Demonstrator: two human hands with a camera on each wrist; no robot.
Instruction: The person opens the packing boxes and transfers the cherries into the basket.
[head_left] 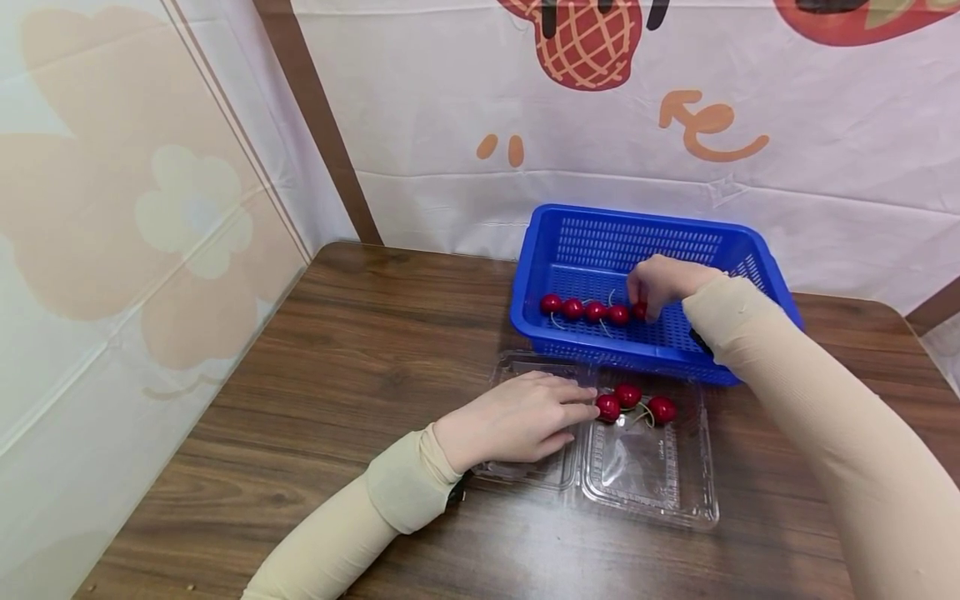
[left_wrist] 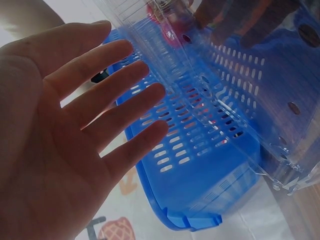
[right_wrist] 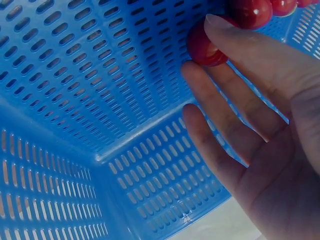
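My right hand (head_left: 663, 283) is inside the blue basket (head_left: 780, 287), pinching a red cherry (right_wrist: 206, 46) between thumb and fingers. That cherry sits at the right end of a row of several cherries (head_left: 595, 312) with thin green stems. My left hand (head_left: 517, 418), fingers spread and nearly straight, hovers over the left half of a clear plastic clamshell box (head_left: 637, 475). Its fingertips are close to one of three cherries (head_left: 627, 394) in the box's right half; whether they touch it I cannot tell. In the left wrist view, the palm (left_wrist: 55, 145) holds nothing.
The basket stands at the back of a brown wooden table (head_left: 360, 350), directly behind the clamshell box. Behind the table hangs a white printed cloth (head_left: 435, 100), and another cloth with a flower print (head_left: 150, 200) borders the left side.
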